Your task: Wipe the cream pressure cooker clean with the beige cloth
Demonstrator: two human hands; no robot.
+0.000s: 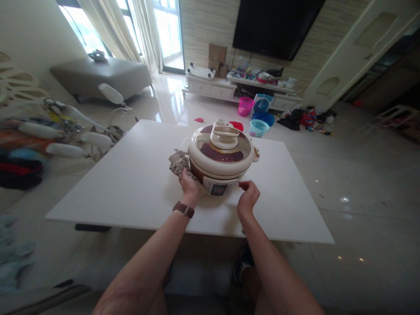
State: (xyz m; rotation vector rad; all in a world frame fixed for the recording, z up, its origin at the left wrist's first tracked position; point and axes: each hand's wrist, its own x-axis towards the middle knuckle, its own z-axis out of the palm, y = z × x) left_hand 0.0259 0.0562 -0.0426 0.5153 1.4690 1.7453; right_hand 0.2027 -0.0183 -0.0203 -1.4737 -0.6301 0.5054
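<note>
A cream and brown electric pressure cooker point(220, 159) stands on the white table point(131, 175), its lid on and its control panel facing me. My left hand point(189, 183), with a brown watch on the wrist, is closed on a patterned cloth point(179, 165) at the cooker's left side. The cloth is bunched against or close to the cooker's wall. My right hand point(248, 196) is beside the cooker's lower right front, fingers curled towards it. Whether those fingertips touch the cooker, I cannot make out.
Beyond the table, a pink basket point(245, 106) and a light blue basket point(259, 128) stand on the shiny floor. A white lamp with several shades point(98, 139) is close to the table's left edge. A low cabinet point(213, 89) runs along the far wall.
</note>
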